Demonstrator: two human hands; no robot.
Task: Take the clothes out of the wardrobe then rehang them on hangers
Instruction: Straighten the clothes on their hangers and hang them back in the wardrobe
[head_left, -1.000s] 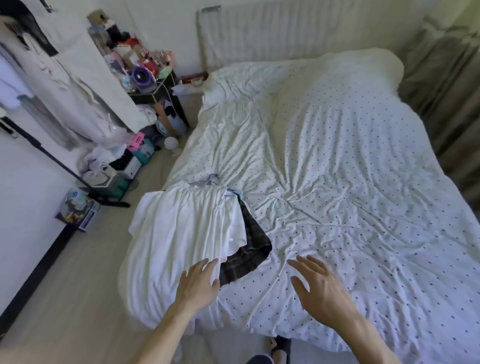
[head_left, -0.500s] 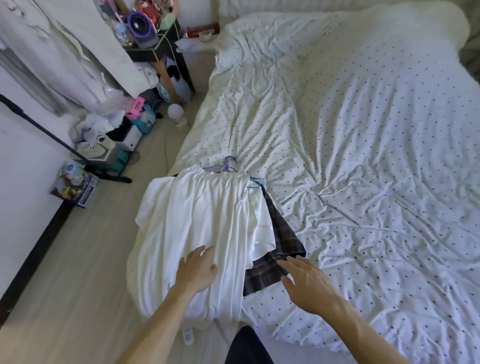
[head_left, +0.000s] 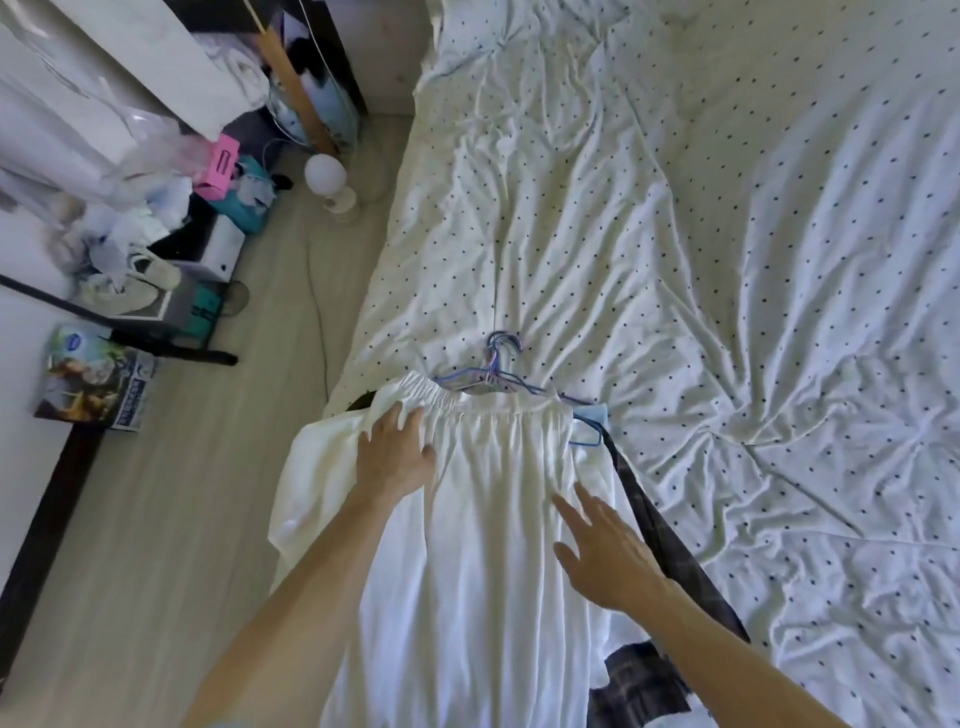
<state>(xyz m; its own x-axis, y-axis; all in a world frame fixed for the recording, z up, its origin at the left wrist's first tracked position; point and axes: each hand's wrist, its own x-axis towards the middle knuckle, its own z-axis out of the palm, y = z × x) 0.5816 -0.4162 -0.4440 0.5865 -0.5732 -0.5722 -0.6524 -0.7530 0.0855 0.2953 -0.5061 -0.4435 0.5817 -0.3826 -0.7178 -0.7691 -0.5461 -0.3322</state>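
Observation:
A white skirt with an elastic waistband (head_left: 498, 499) lies on top of a pile of clothes at the near left edge of the bed. Blue and purple wire hangers (head_left: 498, 371) stick out above its waistband. A dark plaid garment (head_left: 654, 530) shows from under its right side. My left hand (head_left: 395, 454) rests flat on the skirt just below the waistband, fingers spread. My right hand (head_left: 602, 551) hovers with straight fingers over the skirt's right part; contact is unclear.
The bed (head_left: 727, 260) with a white dotted cover fills the right. On the floor at the left lie shoes (head_left: 130, 283), boxes (head_left: 223, 249), a pink item (head_left: 221, 166), a round white lamp (head_left: 327, 176) and a tissue pack (head_left: 93, 379). White clothes (head_left: 67, 130) hang at the top left.
I have leaned closer over the pile. My left hand slid up the white skirt to its waistband, and my right hand moved left from the bedcover over the skirt.

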